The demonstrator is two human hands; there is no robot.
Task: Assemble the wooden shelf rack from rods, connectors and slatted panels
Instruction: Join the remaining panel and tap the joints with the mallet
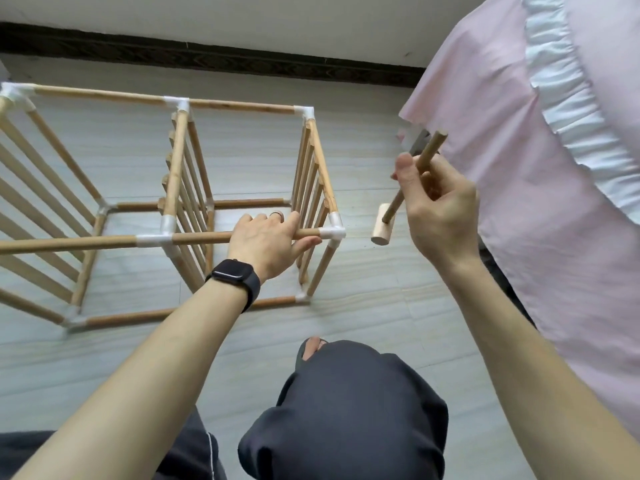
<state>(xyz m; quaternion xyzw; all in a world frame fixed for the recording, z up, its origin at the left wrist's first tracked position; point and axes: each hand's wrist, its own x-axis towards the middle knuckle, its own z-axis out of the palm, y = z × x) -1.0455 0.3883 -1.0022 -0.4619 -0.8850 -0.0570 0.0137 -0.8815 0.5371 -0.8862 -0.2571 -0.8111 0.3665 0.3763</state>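
The wooden shelf rack (180,161) lies on its side on the floor, its rods joined by white connectors, with slatted panels standing upright inside it. My left hand (268,242) grips the near top rod (201,238), just left of the white corner connector (333,233). My right hand (440,209) holds a small wooden mallet by its handle (429,148), to the right of the rack. The mallet head (382,229) hangs low, close to that corner connector but apart from it.
A bed with a pink sheet (540,202) and a white ruffled edge fills the right side. A dark skirting board (207,57) runs along the wall behind the rack. My knee in dark trousers (346,410) is in the foreground on the grey floor.
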